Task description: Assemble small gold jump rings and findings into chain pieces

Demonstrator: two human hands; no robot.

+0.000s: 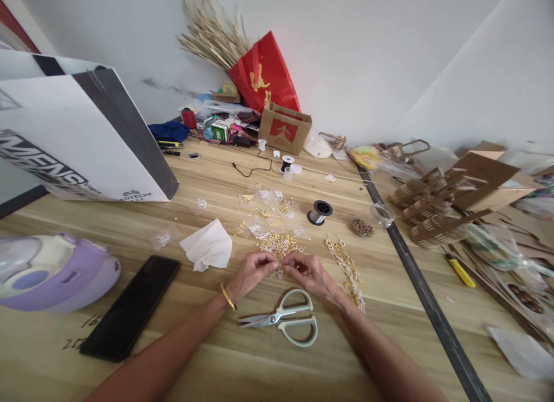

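Note:
My left hand (pixel 252 274), with a gold bangle at the wrist, is closed in a pinch at the near edge of a pile of small gold and silver beads (pixel 279 243). Opposite it, my right hand (pixel 310 273) pinches too, the fingertips almost meeting. What they hold is too small to make out. Scissors with pale green handles (pixel 277 319) lie slightly open between my forearms. Gold and silver chain-like strands (pixel 346 269) lie right of my right hand. Beyond the beads stands a spool of wire (pixel 319 212).
A white tissue (pixel 208 245), a black phone (pixel 131 308) and a purple-and-white appliance (pixel 60 272) lie to the left, below a large white bag (pixel 82 136). Small woven baskets (pixel 426 208) and a yellow cutter (pixel 461 271) are at right. A red bag (pixel 270 73) stands at the back.

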